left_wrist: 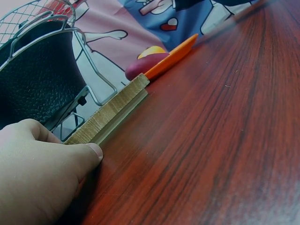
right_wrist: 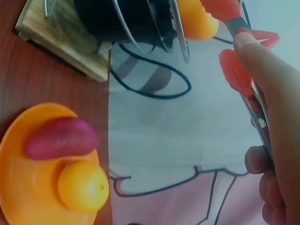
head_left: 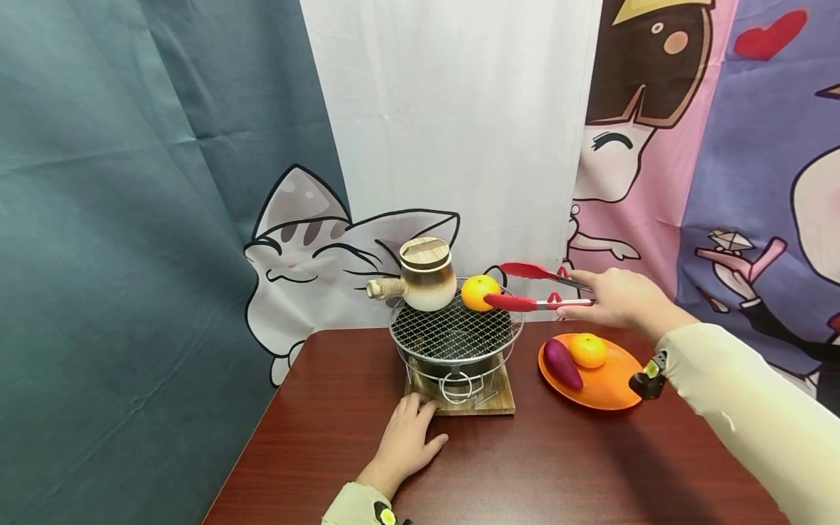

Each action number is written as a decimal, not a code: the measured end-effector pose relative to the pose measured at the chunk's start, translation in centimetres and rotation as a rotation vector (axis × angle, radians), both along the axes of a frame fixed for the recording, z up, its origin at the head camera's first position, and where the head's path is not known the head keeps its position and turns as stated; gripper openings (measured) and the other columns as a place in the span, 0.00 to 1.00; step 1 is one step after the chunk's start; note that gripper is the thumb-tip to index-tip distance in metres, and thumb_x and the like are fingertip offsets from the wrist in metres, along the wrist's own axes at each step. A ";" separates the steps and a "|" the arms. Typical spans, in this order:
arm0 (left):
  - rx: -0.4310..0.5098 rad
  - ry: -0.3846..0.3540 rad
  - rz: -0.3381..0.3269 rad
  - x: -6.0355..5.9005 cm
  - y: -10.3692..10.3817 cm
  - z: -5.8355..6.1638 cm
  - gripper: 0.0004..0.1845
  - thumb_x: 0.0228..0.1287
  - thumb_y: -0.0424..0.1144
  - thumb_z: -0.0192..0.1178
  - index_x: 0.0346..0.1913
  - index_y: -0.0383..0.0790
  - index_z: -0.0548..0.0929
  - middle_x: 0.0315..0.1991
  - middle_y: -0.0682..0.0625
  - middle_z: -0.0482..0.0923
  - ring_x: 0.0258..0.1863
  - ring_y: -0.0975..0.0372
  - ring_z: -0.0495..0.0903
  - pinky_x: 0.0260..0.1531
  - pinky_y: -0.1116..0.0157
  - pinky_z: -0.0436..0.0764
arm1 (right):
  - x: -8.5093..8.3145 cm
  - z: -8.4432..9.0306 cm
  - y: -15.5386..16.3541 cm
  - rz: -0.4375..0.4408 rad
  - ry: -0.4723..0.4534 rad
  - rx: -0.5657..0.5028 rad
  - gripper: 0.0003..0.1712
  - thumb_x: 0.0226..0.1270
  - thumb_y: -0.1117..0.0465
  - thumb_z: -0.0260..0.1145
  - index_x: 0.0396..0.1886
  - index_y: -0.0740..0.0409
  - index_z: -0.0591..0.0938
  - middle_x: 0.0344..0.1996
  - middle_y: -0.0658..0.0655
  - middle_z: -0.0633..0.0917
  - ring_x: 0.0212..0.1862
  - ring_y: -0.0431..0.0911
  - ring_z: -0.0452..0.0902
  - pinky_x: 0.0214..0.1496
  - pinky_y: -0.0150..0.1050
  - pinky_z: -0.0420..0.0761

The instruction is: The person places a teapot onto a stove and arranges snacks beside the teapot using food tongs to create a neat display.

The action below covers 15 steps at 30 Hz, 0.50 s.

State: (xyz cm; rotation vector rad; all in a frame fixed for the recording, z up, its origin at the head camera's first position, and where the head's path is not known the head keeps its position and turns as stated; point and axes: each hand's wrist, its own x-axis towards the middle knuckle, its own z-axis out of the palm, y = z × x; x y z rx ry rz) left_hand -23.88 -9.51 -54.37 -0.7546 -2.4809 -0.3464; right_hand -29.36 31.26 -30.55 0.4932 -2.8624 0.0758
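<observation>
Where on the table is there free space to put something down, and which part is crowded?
Bare wood lies in front of the orange plate and right of the left hand, to the near table edge. The grill top is crowded: clay pot, orange, tongs.

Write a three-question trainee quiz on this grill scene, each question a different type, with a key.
1. True or false: the orange on the wire grill sits between the tips of the red tongs.
2. Multiple choice: what does the left hand touch? A) the orange plate B) the wooden base under the grill C) the clay pot's handle
3. Fill in: the orange plate holds a second orange and a purple ____.

Key
1. True; the right hand holds the tongs.
2. B; the fingers rest at the base's edge, and the clay pot stands untouched on the grill.
3. Sweet potato.
</observation>
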 end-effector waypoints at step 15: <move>0.003 -0.011 0.000 0.0 0.0 0.0 0.29 0.53 0.54 0.72 0.56 0.45 0.80 0.51 0.48 0.71 0.53 0.53 0.73 0.57 0.53 0.73 | 1.8 -1.3 6.1 -0.088 -0.023 -0.019 0.60 0.53 0.18 0.59 0.70 0.60 0.72 0.39 0.65 0.87 0.38 0.59 0.84 0.36 0.62 0.81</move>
